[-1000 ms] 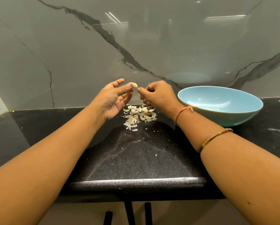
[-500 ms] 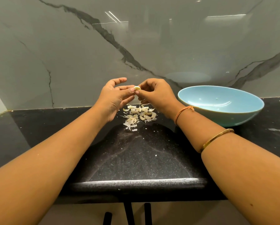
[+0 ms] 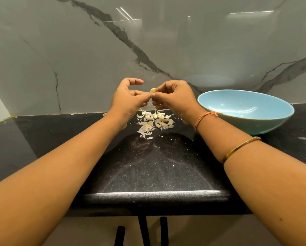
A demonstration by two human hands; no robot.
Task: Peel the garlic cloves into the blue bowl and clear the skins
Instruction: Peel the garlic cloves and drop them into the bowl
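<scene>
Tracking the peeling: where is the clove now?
Mid-view, the clove sits pinched between left hand and right hand, above the garlic pile, left of the blue bowl.

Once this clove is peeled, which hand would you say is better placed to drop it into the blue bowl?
Probably the right hand: it pinches the garlic clove and sits nearer the blue bowl.

Blue bowl (image 3: 246,121) right of the garlic pile (image 3: 154,122); bare counter (image 3: 42,139) left

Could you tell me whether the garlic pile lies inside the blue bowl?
No, the garlic pile lies on the black counter, beside the blue bowl.
</scene>
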